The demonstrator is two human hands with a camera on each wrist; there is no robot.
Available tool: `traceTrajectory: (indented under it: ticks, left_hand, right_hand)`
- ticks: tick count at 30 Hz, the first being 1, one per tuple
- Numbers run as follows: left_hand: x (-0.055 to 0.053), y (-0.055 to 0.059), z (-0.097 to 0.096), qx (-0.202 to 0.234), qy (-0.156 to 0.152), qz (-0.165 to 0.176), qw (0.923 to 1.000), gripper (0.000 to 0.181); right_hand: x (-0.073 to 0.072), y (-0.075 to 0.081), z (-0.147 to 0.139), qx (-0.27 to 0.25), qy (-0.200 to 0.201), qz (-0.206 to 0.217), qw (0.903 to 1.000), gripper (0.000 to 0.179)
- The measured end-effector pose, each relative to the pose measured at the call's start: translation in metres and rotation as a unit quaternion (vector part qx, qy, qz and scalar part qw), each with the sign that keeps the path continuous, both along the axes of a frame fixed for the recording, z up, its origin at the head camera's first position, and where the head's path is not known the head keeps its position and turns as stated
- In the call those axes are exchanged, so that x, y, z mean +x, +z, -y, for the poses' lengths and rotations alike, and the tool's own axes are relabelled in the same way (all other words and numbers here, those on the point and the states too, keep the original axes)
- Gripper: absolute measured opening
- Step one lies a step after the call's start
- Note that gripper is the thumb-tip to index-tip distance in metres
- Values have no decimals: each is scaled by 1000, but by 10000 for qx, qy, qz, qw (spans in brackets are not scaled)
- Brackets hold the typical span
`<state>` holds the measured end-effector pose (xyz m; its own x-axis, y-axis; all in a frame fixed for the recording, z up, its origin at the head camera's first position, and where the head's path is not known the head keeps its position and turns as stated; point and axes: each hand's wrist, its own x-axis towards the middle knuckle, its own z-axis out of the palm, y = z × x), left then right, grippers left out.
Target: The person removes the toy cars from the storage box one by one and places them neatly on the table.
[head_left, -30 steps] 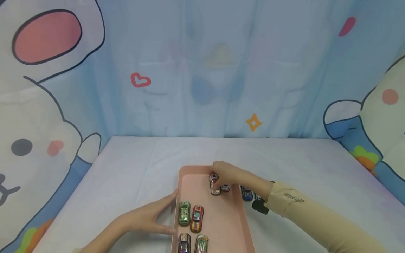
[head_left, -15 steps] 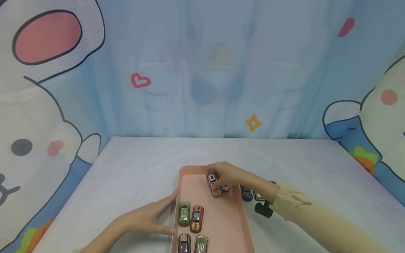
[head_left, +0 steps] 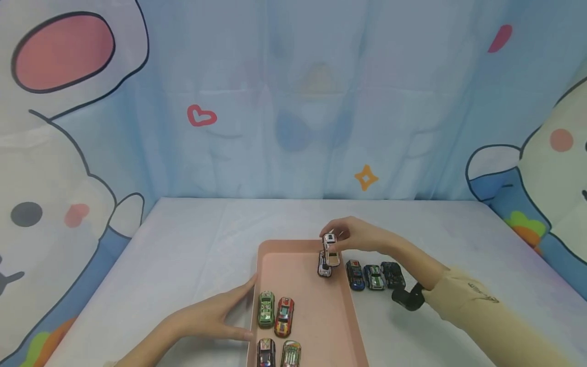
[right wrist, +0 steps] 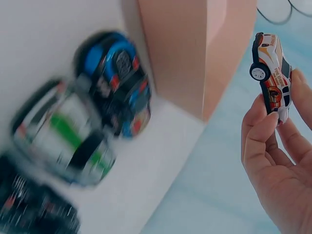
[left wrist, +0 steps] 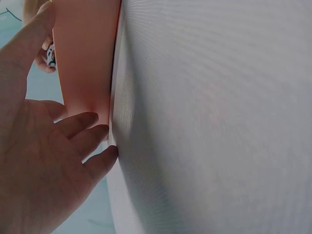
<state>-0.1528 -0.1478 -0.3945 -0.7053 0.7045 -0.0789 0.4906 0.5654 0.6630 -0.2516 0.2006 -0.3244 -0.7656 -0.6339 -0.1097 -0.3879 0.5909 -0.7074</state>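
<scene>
My right hand (head_left: 357,235) pinches a white toy car (right wrist: 275,73) with orange and red markings, lifted above the far right corner of the pink tray (head_left: 312,311). Below the held car, another white toy car (head_left: 323,269) sits in the tray, partly covered from view. My left hand (head_left: 215,316) rests against the tray's left wall, thumb and fingers spread; in the left wrist view its fingertips (left wrist: 100,163) touch the wall. On the tray's left side are a green toy car (head_left: 266,309), a red toy car (head_left: 284,317) and two more cars at the bottom edge.
Right of the tray, on the white tablecloth (head_left: 206,239), a blue toy car (head_left: 355,275), a white-and-green toy car (head_left: 374,277) and a black toy car (head_left: 393,275) stand in a row. A cartoon-print curtain (head_left: 316,102) hangs behind the table.
My right hand has lifted the white car off the tray floor and moved it right, over the tray's far right corner. The left hand stays at the tray's side.
</scene>
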Motion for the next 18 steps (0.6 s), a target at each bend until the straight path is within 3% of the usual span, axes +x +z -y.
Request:
traceTrajectory:
  ticks: [9, 18]
  left_hand:
    - [2, 3, -1, 41, -36, 34, 10000, 102]
    - [2, 3, -2, 10, -22, 25, 10000, 102]
  right_hand:
    - [7, 7, -69, 218, -793, 23, 9966, 43]
    - [13, -10, -148, 556, -1234, 340, 9902, 49]
